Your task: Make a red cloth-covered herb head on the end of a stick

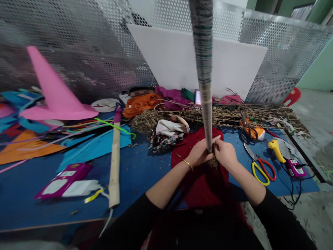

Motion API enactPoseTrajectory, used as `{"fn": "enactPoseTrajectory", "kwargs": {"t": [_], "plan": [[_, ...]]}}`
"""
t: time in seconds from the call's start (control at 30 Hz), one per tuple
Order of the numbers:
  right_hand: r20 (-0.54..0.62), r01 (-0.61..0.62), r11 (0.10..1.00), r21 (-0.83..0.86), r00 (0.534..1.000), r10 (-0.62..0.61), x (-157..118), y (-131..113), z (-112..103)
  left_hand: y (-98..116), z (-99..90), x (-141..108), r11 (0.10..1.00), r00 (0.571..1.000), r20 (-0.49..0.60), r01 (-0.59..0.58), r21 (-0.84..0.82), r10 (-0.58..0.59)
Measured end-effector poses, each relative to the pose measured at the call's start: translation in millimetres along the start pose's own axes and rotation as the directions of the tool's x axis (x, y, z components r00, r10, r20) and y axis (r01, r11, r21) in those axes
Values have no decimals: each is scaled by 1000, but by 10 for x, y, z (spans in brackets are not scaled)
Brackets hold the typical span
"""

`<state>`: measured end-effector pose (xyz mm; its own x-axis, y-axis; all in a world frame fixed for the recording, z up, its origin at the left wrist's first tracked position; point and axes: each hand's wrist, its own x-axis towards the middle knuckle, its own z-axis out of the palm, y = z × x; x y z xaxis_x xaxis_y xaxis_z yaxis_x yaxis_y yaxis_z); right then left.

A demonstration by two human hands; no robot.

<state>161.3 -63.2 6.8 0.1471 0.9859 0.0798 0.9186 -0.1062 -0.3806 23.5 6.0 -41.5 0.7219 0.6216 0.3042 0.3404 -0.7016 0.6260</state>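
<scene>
A long wrapped pole [204,69] rises from between my hands toward the top of the view. My left hand [200,151], with a gold bangle at the wrist, is closed around the pole's lower end. On the right side, my right hand [224,151] is closed in a pinch at that same end; what its fingertips hold is hidden. Brown dried twigs [213,163] show just below the fingers. Under both hands lies a dark red cloth [203,189], partly over the blue table's front edge.
Scissors [260,166], a yellow glue gun [276,150] and a purple power strip [295,168] lie right. At left are a pink cone hat [56,93], a wooden stick [114,166] and another purple power strip [65,180]. Dried branches [270,113] and cloths line the back.
</scene>
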Motion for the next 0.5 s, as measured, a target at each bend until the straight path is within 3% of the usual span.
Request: {"fn": "enactPoseTrajectory", "kwargs": {"t": [0.13,0.3,0.5], "plan": [[81,30,989,-147,997,-18,-63,-74,-83,-18,-14,42,999,998,52,-38,-27,39],[108,97,978,-186,991,-78,-147,-148,-93,-30,-26,40,995,998,11,-58,-85,59],[43,55,994,97,997,-60,-113,0,-33,-107,-20,28,988,995,36,-89,-127,95]]}}
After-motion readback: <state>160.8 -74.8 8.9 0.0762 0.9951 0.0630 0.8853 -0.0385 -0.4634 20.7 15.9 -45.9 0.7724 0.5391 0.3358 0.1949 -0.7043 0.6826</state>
